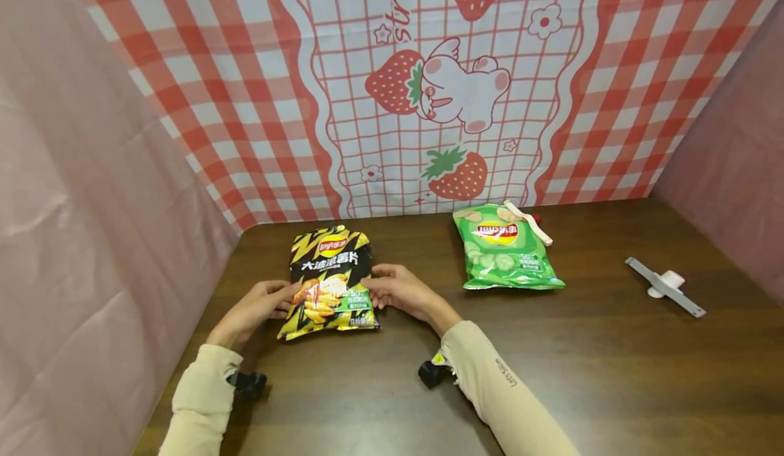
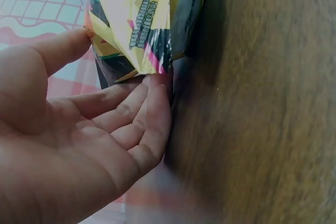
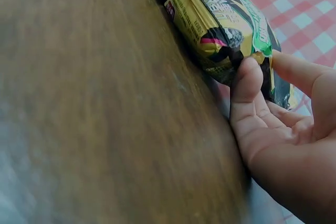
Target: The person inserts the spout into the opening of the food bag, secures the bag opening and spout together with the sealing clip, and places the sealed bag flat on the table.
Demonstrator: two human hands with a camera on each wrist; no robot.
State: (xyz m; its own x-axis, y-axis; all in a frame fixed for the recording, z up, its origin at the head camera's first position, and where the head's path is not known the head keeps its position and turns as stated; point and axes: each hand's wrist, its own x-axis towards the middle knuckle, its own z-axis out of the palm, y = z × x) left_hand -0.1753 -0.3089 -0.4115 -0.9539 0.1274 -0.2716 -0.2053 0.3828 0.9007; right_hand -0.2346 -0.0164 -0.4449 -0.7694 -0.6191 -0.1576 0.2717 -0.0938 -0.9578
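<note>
Resting on a dark wooden table (image 1: 612,374), a person's two hands flank a yellow and black chip bag (image 1: 331,282) that lies flat near the table's left side. From the head view, the left hand (image 1: 254,310) reaches in from a cream sleeve to the bag's left edge, and the right hand (image 1: 401,291) mirrors it at the right edge. Only this view shows what lies further right: a green chip bag (image 1: 503,248) with a white clip at its top corner, and well apart, near the right edge, a grey sealing clip (image 1: 664,286).

The wrist views show the contact up close. On the left, the palm faces the bag, fingers (image 2: 142,114) nearly straight with their tips under its crimped corner, the thumb touching the upper face; a loose, lightly spread pinch. On the right, the fingers (image 3: 247,85) are gently bent, tips pressing the bag's lower corner against the thumb on the far side. The bag's edge rests on the table in both close views.
</note>
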